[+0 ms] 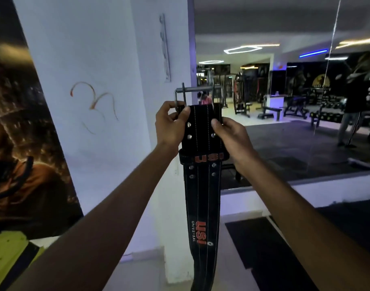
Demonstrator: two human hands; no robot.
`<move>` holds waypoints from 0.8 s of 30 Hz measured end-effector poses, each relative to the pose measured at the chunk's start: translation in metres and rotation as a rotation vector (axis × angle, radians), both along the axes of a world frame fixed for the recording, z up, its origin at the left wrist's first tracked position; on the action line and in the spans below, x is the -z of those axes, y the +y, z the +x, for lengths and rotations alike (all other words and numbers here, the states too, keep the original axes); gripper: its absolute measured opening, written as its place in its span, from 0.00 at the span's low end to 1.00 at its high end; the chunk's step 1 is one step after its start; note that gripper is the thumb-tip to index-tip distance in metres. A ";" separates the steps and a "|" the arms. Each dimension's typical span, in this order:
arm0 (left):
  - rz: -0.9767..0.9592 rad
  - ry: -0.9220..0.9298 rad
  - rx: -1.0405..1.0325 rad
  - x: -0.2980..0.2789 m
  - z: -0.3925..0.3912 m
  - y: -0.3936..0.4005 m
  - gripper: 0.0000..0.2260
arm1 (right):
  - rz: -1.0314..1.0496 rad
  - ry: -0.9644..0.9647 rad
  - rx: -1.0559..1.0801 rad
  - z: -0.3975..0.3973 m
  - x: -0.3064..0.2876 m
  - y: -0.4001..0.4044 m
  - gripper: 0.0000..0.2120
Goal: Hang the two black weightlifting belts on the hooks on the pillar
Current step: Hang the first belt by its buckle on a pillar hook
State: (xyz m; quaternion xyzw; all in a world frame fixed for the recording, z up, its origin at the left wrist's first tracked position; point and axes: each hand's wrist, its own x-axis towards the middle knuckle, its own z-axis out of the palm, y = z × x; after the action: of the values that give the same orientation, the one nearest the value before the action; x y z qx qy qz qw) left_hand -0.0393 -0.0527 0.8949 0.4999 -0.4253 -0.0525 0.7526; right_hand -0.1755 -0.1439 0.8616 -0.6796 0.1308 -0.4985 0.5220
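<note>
Black leather weightlifting belt with orange lettering (203, 198) hangs straight down from my two hands, held up in front of the white pillar (96, 80). My left hand (171, 124) is closed on its top left edge, thumb over the front, just below the steel buckle (197, 92). My right hand (232, 135) pinches the right edge. A metal hook rack (165, 47) sits above my left hand.

Both forearms bare, no sleeves in view. Left hand (171, 124) & right hand (230, 136): no gloves, rings, watch or wristbands visible. Nails short.
</note>
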 end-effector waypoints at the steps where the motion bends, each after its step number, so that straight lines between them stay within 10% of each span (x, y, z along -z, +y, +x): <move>1: -0.020 0.014 -0.024 -0.010 0.000 0.001 0.04 | -0.026 -0.006 -0.045 -0.001 0.002 0.004 0.15; 15: -0.099 0.080 -0.216 -0.101 -0.002 0.007 0.03 | -0.039 0.019 -0.086 0.012 0.049 0.005 0.06; 21: -0.093 0.115 -0.242 -0.099 0.006 0.004 0.04 | 0.079 0.274 -0.107 0.011 0.160 0.007 0.42; 24: -0.087 0.113 -0.269 -0.100 0.008 0.004 0.03 | 0.050 0.264 -0.127 0.011 0.140 0.002 0.43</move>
State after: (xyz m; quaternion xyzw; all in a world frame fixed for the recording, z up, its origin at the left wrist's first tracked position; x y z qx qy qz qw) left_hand -0.0313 -0.0491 0.9947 0.5153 -0.3133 0.0390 0.7968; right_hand -0.1641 -0.1417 0.7214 -0.7330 0.1672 -0.3675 0.5475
